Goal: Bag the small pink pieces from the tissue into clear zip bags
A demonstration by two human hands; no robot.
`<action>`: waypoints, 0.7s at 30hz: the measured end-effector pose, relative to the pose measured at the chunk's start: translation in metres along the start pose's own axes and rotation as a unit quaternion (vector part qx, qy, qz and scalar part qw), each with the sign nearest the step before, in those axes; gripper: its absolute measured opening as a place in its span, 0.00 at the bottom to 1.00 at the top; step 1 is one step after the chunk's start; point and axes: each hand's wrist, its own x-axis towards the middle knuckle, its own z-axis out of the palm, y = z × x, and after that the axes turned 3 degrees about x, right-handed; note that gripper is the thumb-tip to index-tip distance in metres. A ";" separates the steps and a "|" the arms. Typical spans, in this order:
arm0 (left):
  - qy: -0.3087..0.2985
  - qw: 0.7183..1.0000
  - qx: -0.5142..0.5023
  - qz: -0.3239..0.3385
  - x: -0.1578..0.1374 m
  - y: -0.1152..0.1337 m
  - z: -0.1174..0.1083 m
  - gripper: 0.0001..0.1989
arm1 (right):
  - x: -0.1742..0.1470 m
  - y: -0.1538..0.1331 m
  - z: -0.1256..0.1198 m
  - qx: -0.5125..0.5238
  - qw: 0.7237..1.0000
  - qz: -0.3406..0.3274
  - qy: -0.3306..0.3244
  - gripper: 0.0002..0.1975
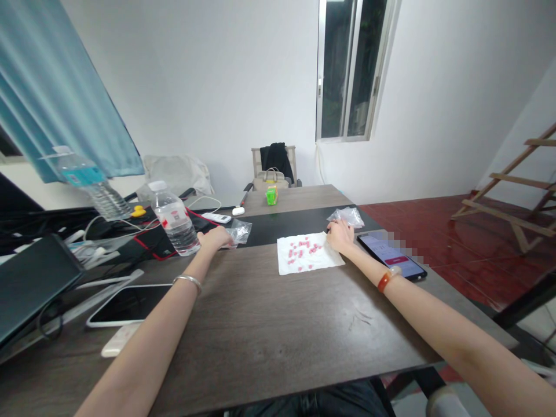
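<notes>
My left hand (pixel 216 237) is at the left edge of a small clear plastic bag (pixel 241 231), its fingers bent and closed on that edge. To the right, my right hand (pixel 341 235) is closed, with curled fingers, at the right edge of a white paper sheet (pixel 284 264). Whatever lies inside those fingers is hidden. Several small pinkish-red pieces (pixel 299 253) are scattered over the sheet. Just beyond my right hand lies a second clear plastic bag (pixel 353 216).
A water bottle (pixel 176 223) stands close by my left hand, and a larger bottle (pixel 93 185) is farther left. A lit phone (pixel 391 255) lies right of my right hand. Under my left forearm are a tablet (pixel 125 307) and a white case (pixel 119 340). A green cube (pixel 271 196) sits far back.
</notes>
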 end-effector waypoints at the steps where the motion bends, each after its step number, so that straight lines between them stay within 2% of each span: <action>1: -0.006 0.999 0.036 -0.011 -0.001 0.002 -0.001 0.16 | 0.001 0.001 0.000 -0.002 1.000 -0.001 0.000 0.14; 4: -0.020 0.989 0.142 -0.041 -0.003 0.005 -0.005 0.14 | 0.001 0.001 0.000 -0.010 1.000 -0.003 -0.009 0.14; 10: -0.007 0.980 0.195 -0.033 -0.003 0.013 -0.004 0.13 | 0.001 -0.002 -0.002 -0.019 0.999 0.024 -0.045 0.16; 13: 0.017 0.986 0.162 -0.032 -0.007 0.022 -0.006 0.09 | 0.001 -0.002 -0.003 -0.015 0.996 0.033 -0.079 0.19; 16: 0.061 0.993 0.097 -0.014 -0.012 0.034 -0.010 0.09 | 0.001 -0.004 -0.006 -0.016 0.994 0.053 -0.091 0.22; 18: 0.092 0.994 0.059 0.002 -0.017 0.044 -0.014 0.08 | 0.001 -0.007 -0.008 -0.025 0.994 0.073 -0.076 0.24; 21: 0.106 0.994 0.018 0.027 -0.023 0.059 -0.018 0.08 | 0.000 -0.010 -0.013 -0.057 0.993 0.098 -0.034 0.24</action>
